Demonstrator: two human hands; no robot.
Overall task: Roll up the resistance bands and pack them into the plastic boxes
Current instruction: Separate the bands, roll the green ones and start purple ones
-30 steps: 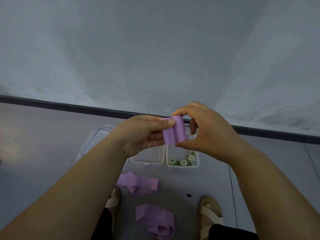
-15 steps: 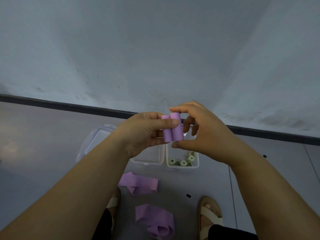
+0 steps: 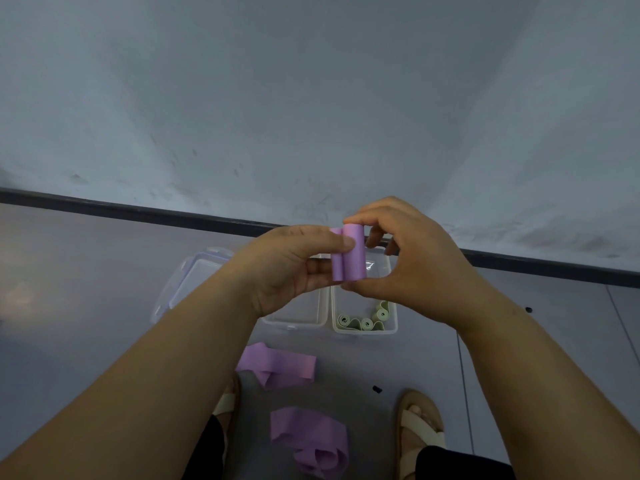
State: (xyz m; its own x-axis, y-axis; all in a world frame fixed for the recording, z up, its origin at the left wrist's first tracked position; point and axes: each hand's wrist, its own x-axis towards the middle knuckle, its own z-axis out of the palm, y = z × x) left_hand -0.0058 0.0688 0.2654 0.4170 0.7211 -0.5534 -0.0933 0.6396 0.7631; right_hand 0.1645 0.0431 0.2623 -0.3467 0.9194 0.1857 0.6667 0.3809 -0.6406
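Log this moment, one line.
left hand: holds rolled purple resistance band | right hand: pinches same roll | clear plastic box: green rolls inside

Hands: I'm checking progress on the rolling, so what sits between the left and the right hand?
In the head view, a rolled-up purple band sits between them, pinched by the left hand and the right hand.

Rolled purple band: no print can be read.
Plastic boxes: no label can be read.
Elsewhere: no text, number or sign can be read.
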